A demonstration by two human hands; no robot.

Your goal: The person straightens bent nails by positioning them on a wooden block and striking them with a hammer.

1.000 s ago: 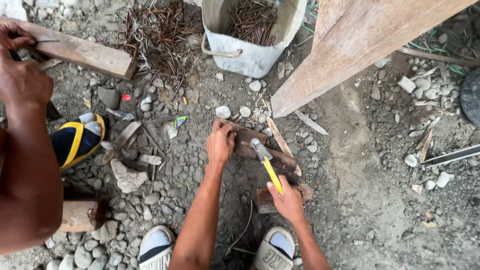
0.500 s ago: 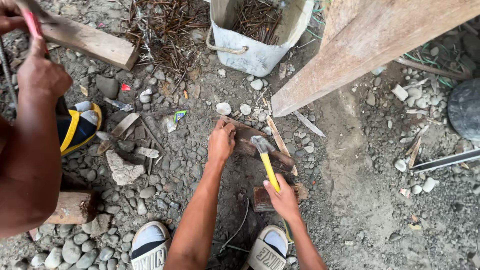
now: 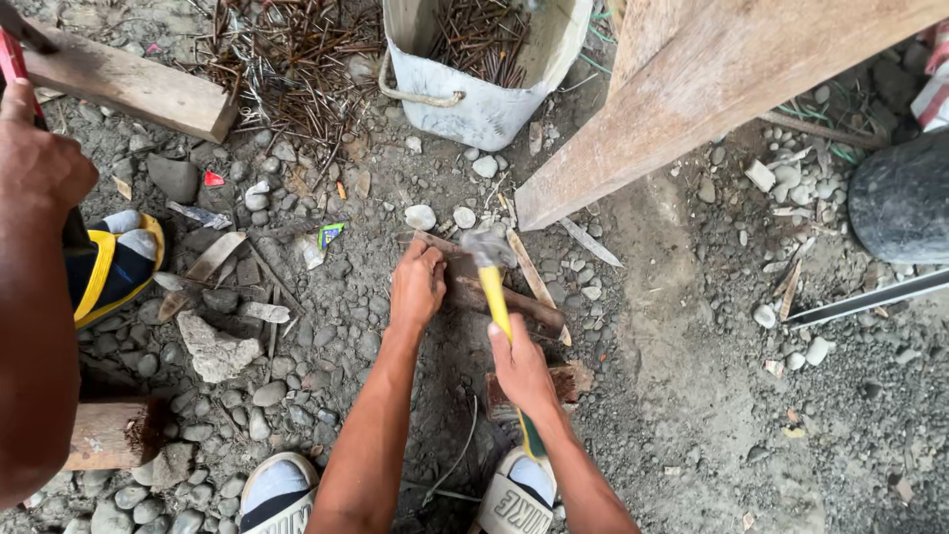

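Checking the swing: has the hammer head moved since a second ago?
Yes. The hammer head has gone up the picture along the wood strip, toward the white bucket, nearer the left hand.

Gravelly dirt ground (image 3: 692,396) under a white bucket (image 3: 474,99), loose rusty nails (image 3: 287,69), wood scraps (image 3: 129,84).
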